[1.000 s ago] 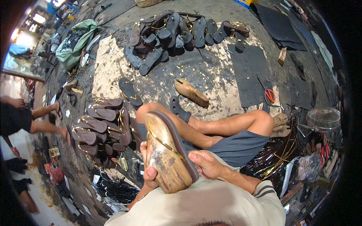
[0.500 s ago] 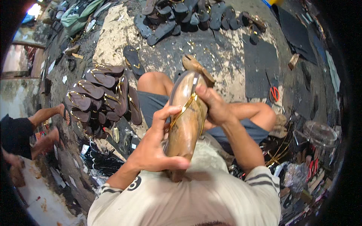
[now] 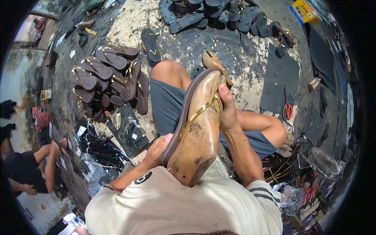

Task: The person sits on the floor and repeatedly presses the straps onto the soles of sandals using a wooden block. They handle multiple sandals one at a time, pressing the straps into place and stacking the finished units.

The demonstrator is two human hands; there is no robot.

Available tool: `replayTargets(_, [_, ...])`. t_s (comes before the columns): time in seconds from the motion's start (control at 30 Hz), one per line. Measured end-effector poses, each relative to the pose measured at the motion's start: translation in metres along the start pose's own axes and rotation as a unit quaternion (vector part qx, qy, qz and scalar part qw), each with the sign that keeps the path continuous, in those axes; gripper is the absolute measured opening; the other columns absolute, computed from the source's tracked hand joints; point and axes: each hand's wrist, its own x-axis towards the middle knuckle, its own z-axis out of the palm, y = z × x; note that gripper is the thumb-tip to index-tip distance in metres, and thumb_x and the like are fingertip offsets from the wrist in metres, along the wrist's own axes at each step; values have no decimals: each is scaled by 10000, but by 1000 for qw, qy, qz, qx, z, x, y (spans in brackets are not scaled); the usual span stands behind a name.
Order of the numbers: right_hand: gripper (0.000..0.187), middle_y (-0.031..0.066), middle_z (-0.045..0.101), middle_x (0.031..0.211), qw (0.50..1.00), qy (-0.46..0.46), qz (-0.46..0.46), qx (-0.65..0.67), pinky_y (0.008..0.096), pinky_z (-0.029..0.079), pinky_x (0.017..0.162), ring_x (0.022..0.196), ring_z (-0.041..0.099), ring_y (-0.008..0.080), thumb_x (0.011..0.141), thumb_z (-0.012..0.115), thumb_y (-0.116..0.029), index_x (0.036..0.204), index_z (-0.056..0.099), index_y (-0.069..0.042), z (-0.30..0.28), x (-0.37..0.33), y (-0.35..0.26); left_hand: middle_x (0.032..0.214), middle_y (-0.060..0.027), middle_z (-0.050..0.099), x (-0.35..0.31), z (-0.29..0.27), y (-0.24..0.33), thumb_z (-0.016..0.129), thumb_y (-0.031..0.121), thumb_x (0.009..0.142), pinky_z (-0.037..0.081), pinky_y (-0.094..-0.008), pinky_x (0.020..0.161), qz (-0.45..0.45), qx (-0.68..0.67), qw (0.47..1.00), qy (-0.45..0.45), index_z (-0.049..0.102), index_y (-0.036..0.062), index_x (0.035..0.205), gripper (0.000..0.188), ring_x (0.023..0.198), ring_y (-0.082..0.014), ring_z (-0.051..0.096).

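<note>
A wooden foot-shaped last [image 3: 199, 129] stands tilted in my lap, its heel against my chest. A brown sandal sole [image 3: 181, 117] lies along its left side and a gold strap [image 3: 200, 110] crosses the wood. My left hand [image 3: 158, 148] grips the heel end of the sole from the left. My right hand [image 3: 227, 105] presses on the toe end where the strap meets the last. My bare knees stick out to either side.
A pile of brown sandals with gold straps [image 3: 107, 74] lies on the floor to the left. Dark soles [image 3: 219, 15] are heaped at the top. Red-handled scissors [image 3: 288, 111] and black sheets [image 3: 282, 78] lie right. A seated person [image 3: 35, 164] is at far left.
The last with the sandal has turned from lying flat, sole up, to standing on end against my chest. My left hand slid to the heel, my right hand to the toe.
</note>
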Motion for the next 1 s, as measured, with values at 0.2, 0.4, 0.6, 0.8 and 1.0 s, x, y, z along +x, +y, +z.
replayTargets(0.2, [537, 123, 671, 1071, 999, 4, 20, -48, 328, 563, 827, 936, 676, 189, 992, 547, -470, 1183, 591, 29, 3, -3, -20, 1071, -89, 672, 7, -18, 8, 408, 320, 1073, 503, -304, 910, 70, 316, 946, -30, 625, -25, 1156, 416, 983, -156, 640])
replayTargets(0.4, [485, 82, 699, 982, 932, -29, 93, -349, 303, 521, 817, 915, 643, 142, 1026, 513, -427, 1121, 653, 27, 30, 9, -71, 1586, -199, 154, 28, 67, 76, 799, 516, 799, 344, -401, 1133, 217, 121, 968, -41, -68, 20, 1560, 1256, 1437, -345, 296])
replayTargets(0.6, [704, 133, 482, 1383, 960, 37, -154, -231, 368, 464, 997, 1204, 519, 211, 1018, 456, -536, 1460, 355, 2, 16, 4, -20, 1597, -222, 101, 35, 68, 74, 831, 317, 723, 193, -444, 1205, 194, 151, 966, -80, -135, 68, 1567, 1307, 1483, -360, 195])
replayTargets(0.8, [751, 185, 354, 1538, 939, -202, 125, 249, 529, 521, 986, 1358, 429, 446, 999, 450, -530, 1579, 190, -131, 36, -39, 33, 1459, -245, 371, 78, 86, 101, 740, 376, 659, 452, -459, 1088, 350, -19, 933, -77, 6, 155, 1588, 1205, 1314, -363, 485])
replayTargets(1.0, [788, 221, 400, 1492, 976, -119, 43, 176, 537, 502, 1015, 1316, 484, 434, 913, 578, -354, 1552, 224, -61, 39, -43, -5, 1518, -232, 382, 109, 61, 90, 559, 246, 851, 434, -439, 1102, 235, -68, 959, -146, 162, 36, 1569, 847, 1333, -326, 492])
